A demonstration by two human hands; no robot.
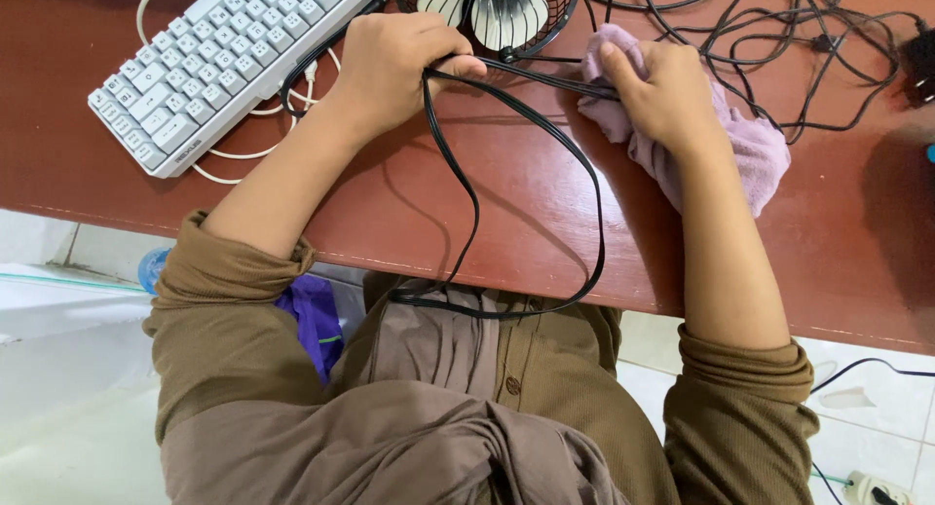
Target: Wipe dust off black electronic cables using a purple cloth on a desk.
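Observation:
My left hand point(394, 65) grips a black flat cable point(474, 205) near a small black desk fan point(497, 13) with white blades. The cable runs in a long loop over the desk edge down to my lap. My right hand point(662, 86) presses a pale purple cloth point(750, 149) around the same cable, a little to the right of my left hand. Both hands rest on the reddish-brown wooden desk point(526, 203).
A white keyboard point(219, 57) with a white cord lies at the desk's left. A tangle of thin black wires point(779, 37) and a black plug point(920, 62) sit at the back right. A power strip point(877, 487) lies on the tiled floor.

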